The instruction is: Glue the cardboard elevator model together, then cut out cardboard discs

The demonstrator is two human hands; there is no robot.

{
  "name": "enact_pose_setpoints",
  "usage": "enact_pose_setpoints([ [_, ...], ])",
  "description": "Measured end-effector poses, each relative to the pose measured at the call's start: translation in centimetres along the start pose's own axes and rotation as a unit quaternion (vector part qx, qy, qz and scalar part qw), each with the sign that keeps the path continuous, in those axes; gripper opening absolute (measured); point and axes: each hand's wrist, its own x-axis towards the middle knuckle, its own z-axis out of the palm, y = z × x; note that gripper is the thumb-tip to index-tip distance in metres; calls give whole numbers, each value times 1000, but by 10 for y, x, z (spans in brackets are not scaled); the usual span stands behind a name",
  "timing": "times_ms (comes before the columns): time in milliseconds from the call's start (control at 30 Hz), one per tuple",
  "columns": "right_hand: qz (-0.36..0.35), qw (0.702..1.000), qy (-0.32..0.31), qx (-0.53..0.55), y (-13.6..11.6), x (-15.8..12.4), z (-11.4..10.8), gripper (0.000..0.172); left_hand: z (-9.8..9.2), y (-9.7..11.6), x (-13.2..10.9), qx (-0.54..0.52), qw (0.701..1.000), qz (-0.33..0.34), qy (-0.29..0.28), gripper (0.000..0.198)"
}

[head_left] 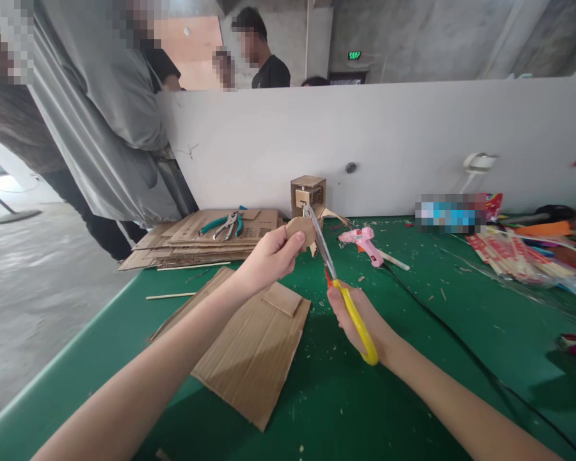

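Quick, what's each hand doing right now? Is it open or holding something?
Left hand: closed, pinching a small cardboard piece.
Right hand: closed, holding scissors by the handles.

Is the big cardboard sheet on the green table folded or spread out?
Spread out: the cardboard sheet shows a broad face, and a small cardboard piece lies on it. The left forearm hides part.

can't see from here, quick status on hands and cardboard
Left hand pinching small cardboard piece. Right hand holding scissors, blades alongside the piece's edge. Pink glue gun off to the right, apart from both hands.
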Motion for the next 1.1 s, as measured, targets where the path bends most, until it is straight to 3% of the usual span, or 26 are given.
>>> enact_pose_setpoints([
  [300, -5, 999, -26, -20, 8, 2, 1, 50, -10, 3, 1, 36, 998, -17, -44, 27],
  [500, 14, 999, -17, -29, 0, 0, 0, 48, -12, 7, 0, 91, 993, -16, -72, 28],
  [733, -6, 999, -4, -51, 0, 2, -4, 48, -20, 6, 2, 81, 992, -24, -97, 30],
  [1100, -14, 1000, -22, 0, 6, 1, 3, 48, -22, 9, 0, 88, 986, -30, -140, 26],
])
